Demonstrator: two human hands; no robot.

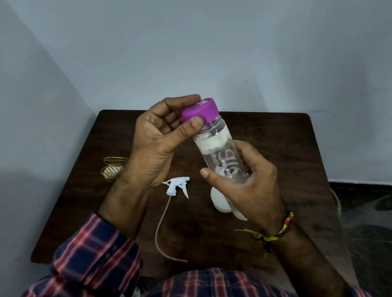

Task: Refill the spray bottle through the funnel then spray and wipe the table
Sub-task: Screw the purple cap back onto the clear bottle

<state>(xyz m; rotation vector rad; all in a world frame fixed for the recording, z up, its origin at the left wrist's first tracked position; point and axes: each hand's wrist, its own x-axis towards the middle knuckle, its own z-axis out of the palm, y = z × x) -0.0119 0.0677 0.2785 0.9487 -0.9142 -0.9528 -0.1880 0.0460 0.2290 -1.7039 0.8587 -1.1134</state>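
Purple cap (200, 111) pinched by the left hand (158, 141), the clear bottle (217, 148) printed "sip slurp" gripped tilted above the table (290, 141) by the right hand (243, 182), which hides a white bottle (219, 201) beside the sprayer (177, 185).

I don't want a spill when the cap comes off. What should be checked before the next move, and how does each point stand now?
1. Right hand grips the clear plastic bottle: ok.
2. Left hand pinches its purple screw cap: ok.
3. Cap already off: not ok.
4. White trigger sprayer head with dip tube lies on the dark wooden table: ok.
5. White spray bottle open and upright: cannot tell, hand hides it.
6. Funnel in place: cannot tell.
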